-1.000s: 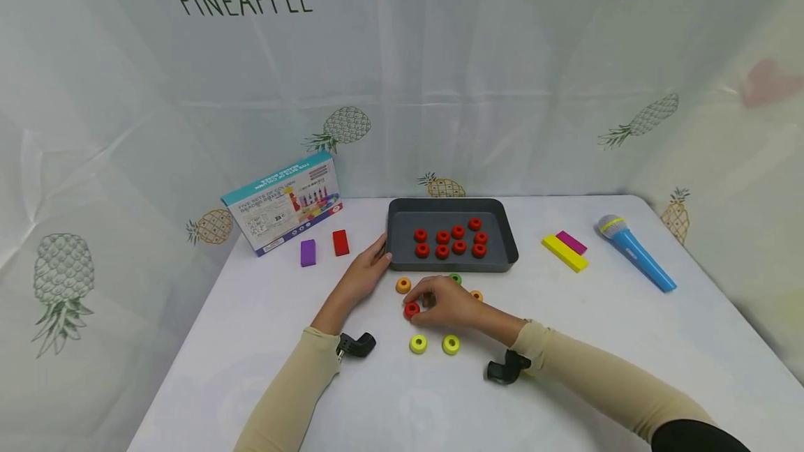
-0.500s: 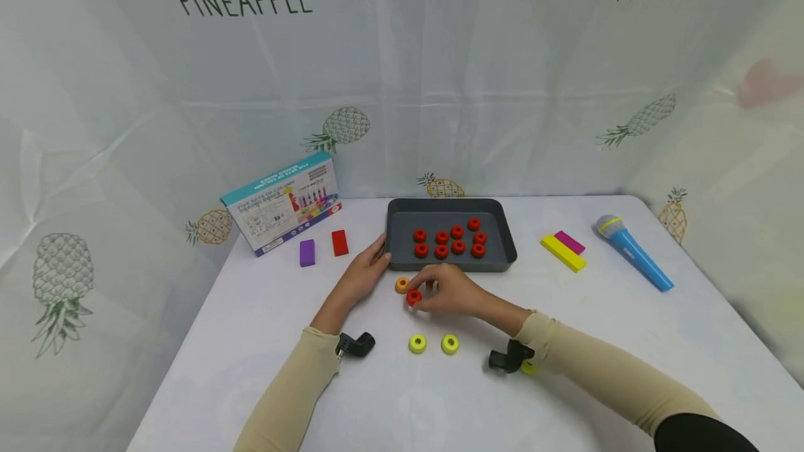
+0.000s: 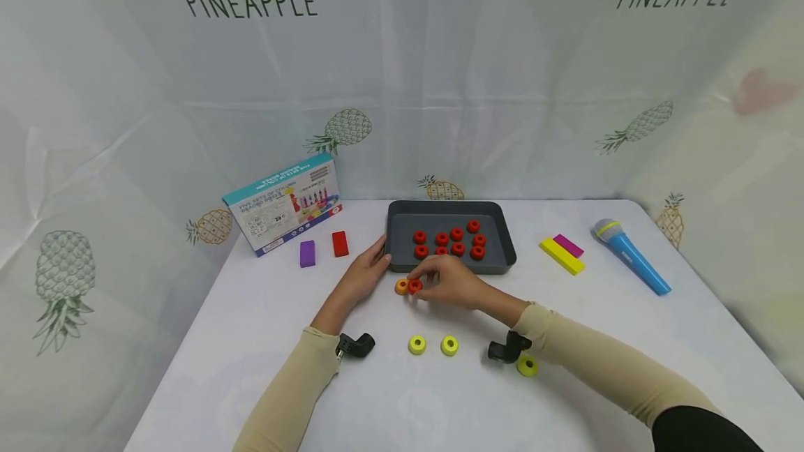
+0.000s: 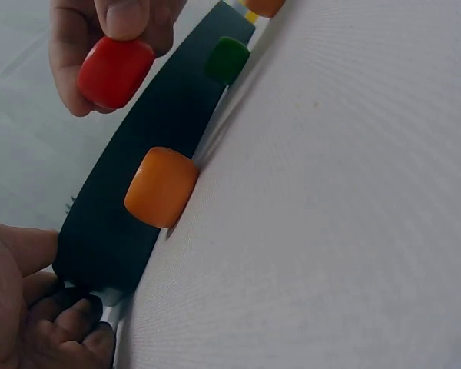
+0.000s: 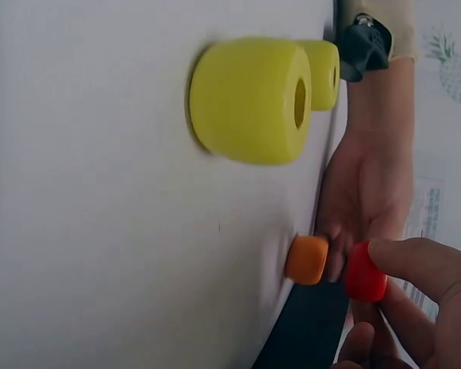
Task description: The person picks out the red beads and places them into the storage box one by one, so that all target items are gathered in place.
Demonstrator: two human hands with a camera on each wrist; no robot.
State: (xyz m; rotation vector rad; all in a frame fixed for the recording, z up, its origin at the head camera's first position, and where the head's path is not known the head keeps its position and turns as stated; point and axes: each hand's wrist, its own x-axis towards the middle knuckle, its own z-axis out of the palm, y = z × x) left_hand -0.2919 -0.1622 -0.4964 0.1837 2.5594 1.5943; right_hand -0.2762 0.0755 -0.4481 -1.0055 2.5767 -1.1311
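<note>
My right hand (image 3: 453, 284) pinches a red bead (image 3: 415, 287) between thumb and fingers, just in front of a dark grey tray (image 3: 433, 216). In the left wrist view, this red bead (image 4: 117, 73) is raised off the table. An orange bead (image 3: 401, 287) rests on the table just left of it, overlapping it in the head view. My left hand (image 3: 363, 276) grips the tray's front left corner, thumb on the wall and fingers curled below. Several red beads (image 3: 457, 248) lie inside the tray. A green bead (image 4: 227, 60) by the tray is hidden behind my right hand in the head view.
Nearer me lie yellow beads (image 3: 449, 346), one (image 3: 527, 366) beside my right wrist. A printed box (image 3: 285, 204) leans at back left, near purple (image 3: 308, 253) and red (image 3: 340, 243) blocks. Rightward are a yellow bar (image 3: 562, 255), a magenta block (image 3: 569, 245) and a blue microphone (image 3: 637, 260).
My right hand has carried the red bead away from me toward the tray, to beside the orange bead. My left hand stays at the tray's corner.
</note>
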